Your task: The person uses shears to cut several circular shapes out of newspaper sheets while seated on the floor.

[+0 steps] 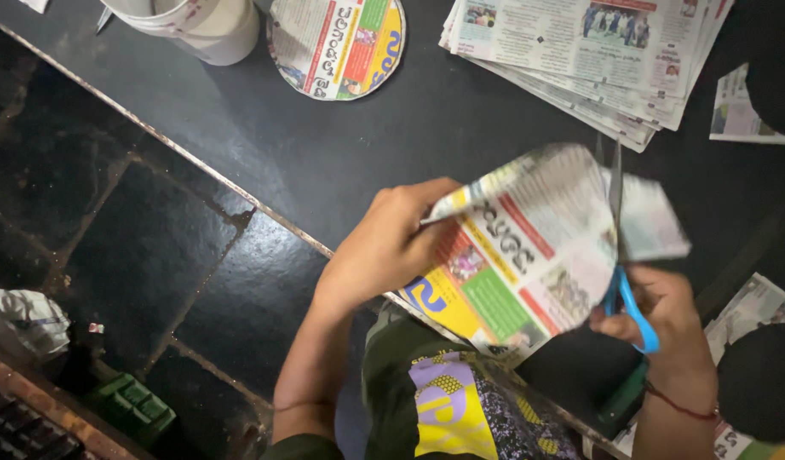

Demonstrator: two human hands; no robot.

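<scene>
My left hand (384, 243) grips the left edge of a folded piece of newspaper (520, 247) held above the dark table (341, 162). In my right hand (665, 319) I hold blue-handled scissors (626, 298). Their blades point up and run through the paper's right side, where a strip (652, 223) hangs partly cut away.
A round cut disc of newspaper (337, 43) lies at the top, next to a white roll of tape (196, 24). A stack of newspapers (580, 55) sits at the top right. Paper offcuts (741, 111) lie at the right edge. The dark stone floor (137, 247) is to the left.
</scene>
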